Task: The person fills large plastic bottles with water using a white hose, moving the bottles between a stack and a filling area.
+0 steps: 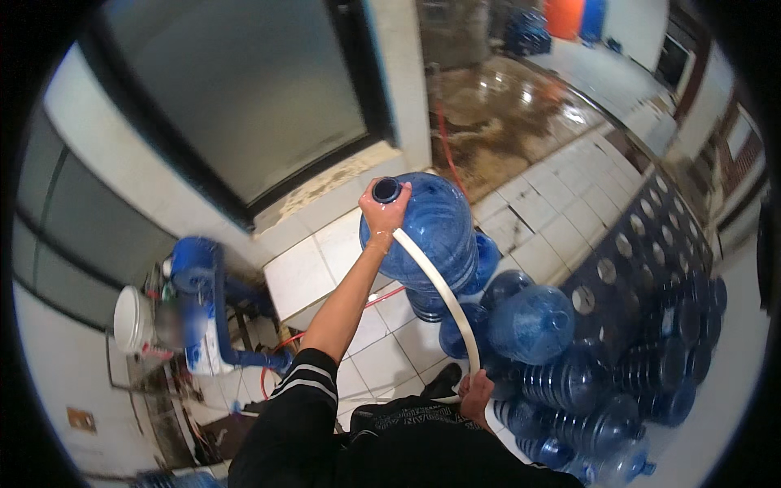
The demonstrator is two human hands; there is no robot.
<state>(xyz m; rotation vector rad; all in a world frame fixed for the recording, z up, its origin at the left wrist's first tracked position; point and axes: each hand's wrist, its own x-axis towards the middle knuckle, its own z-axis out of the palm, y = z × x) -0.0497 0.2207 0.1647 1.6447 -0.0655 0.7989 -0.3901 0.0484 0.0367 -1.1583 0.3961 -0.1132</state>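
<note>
A large clear-blue water jug (435,224) stands in front of me, its open neck (386,190) turned toward me. My left hand (384,213) is closed around that neck, and its wrist looks wet. Down by my right side, my right hand (475,392) grips a cream-coloured hose (446,294). From there the hose arches up across the jug, and its free end lies beside my left wrist, outside the jug's mouth. Whether any water runs from the hose, I cannot tell.
Several blue jugs (533,325) crowd the floor at my right, some lying in stacks. Behind them leans a dark panel with round holes (622,244). At left are blue machinery (195,264) and a white bucket (130,320). A thin red hose (443,138) crosses the wet floor (512,114).
</note>
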